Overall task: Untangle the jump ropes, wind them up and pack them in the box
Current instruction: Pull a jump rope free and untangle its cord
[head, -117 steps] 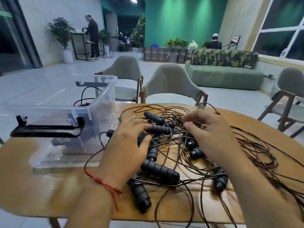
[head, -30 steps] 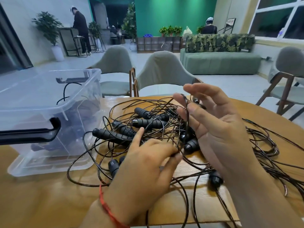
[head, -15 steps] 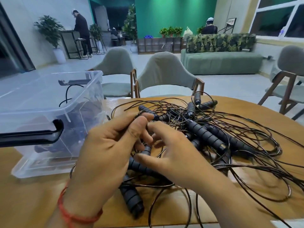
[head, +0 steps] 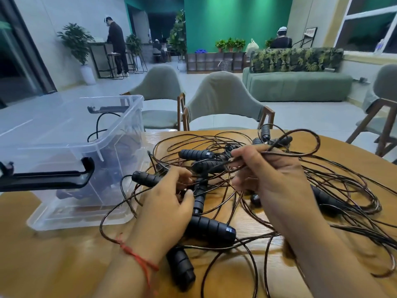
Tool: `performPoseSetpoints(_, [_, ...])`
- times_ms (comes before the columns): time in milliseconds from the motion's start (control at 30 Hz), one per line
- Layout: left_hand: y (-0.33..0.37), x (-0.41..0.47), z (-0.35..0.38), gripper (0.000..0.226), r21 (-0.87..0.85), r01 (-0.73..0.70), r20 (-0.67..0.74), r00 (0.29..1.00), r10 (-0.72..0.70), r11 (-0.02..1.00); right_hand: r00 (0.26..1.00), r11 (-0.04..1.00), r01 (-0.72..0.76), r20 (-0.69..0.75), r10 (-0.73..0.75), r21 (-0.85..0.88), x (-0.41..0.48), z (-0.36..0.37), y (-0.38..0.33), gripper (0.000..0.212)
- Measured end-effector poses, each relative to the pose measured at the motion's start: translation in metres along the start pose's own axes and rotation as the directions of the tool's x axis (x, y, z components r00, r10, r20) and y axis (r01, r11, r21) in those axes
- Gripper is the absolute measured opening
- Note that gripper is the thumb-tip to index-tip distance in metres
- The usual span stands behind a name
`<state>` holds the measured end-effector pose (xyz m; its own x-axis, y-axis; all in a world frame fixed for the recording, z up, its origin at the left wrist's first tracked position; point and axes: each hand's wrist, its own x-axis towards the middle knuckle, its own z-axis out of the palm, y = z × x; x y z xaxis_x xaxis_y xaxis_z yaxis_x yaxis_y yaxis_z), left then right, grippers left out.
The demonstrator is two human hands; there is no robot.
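A tangle of jump ropes (head: 335, 186), thin dark cords with several ribbed black handles (head: 210, 227), lies spread over the round wooden table (head: 53, 261). My right hand (head: 272, 173) pinches one cord and holds a loop of it raised above the heap. My left hand (head: 165, 203) rests low in the middle of the heap, fingers curled among cords and beside a handle (head: 146, 179); what it grips is hidden. A clear plastic box (head: 71, 147) with black clip handles stands at the left, with a rope inside.
Two grey chairs (head: 223, 100) stand at the table's far edge and another (head: 382, 104) at the right. Cords trail toward the right edge of the table. A green sofa and people are far behind.
My right hand has lifted away from my left and pulled a cord loop up and to the right. My left hand has dropped lower into the pile.
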<state>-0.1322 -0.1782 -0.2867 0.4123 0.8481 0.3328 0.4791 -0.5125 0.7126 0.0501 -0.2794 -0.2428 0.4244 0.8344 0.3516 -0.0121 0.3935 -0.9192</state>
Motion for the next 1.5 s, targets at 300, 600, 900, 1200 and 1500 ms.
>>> performPoseSetpoints(300, [-0.002,0.003,0.012,0.055,0.139,-0.100,0.072,0.993,0.091,0.985,0.998,0.872,-0.028,0.058,-0.001,0.489,0.009,-0.019,-0.008,0.034])
performPoseSetpoints(600, [0.009,-0.002,0.020,0.013,0.339,-0.269,0.023,0.960,0.278,0.902,0.998,0.923,-0.055,-0.019,0.067,0.381,0.013,-0.016,-0.004,0.033])
performPoseSetpoints(900, [0.043,-0.009,-0.018,0.020,-0.135,-0.105,-0.261,0.963,0.067,0.985,1.000,0.868,-0.019,0.005,0.025,-0.496,0.014,-0.018,0.032,0.020])
performPoseSetpoints(1200, [0.051,-0.011,-0.034,0.036,-0.405,-0.085,-0.278,0.960,-0.034,0.910,0.997,0.948,-0.038,-0.074,0.015,-0.317,0.019,-0.018,0.021,0.033])
performPoseSetpoints(1500, [0.060,-0.008,-0.027,0.030,-0.876,0.077,0.020,0.992,-0.122,0.477,0.926,0.627,0.294,0.378,0.000,-0.721,0.011,-0.011,0.033,0.031])
